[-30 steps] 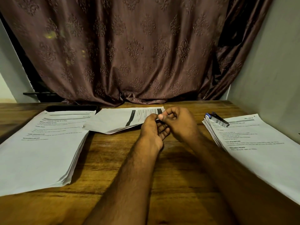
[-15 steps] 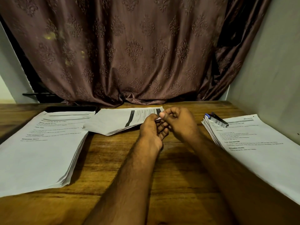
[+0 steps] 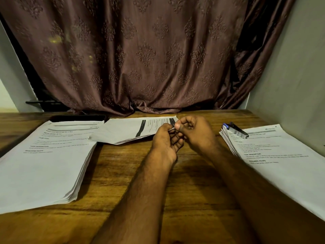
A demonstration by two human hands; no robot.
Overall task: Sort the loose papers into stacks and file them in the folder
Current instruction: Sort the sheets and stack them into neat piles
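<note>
A: Which step is this?

B: Still sorting, I'd judge. Left hand (image 3: 166, 143) and right hand (image 3: 195, 132), fingers curled, pinch the corner of the middle papers (image 3: 130, 132) at twelve o'clock.

A: Next?

B: Peel one sheet free, then choose the nine o'clock stack (image 3: 47, 161) or three o'clock stack (image 3: 274, 155).

Setting: room in a home, used as a paperwork desk.
Backdrop: brown patterned curtain (image 3: 149, 55) hanging to the desk's far edge, bunched at the right.
Walls: plain painted wall (image 3: 290, 71) close on the right.
Surface: wooden table (image 3: 133, 173) with visible grain.
Contents: printed paper stacks (image 3: 47, 155) spread across it; stapler (image 3: 235, 130) on the right stack.
Light: dim and warm.
</note>
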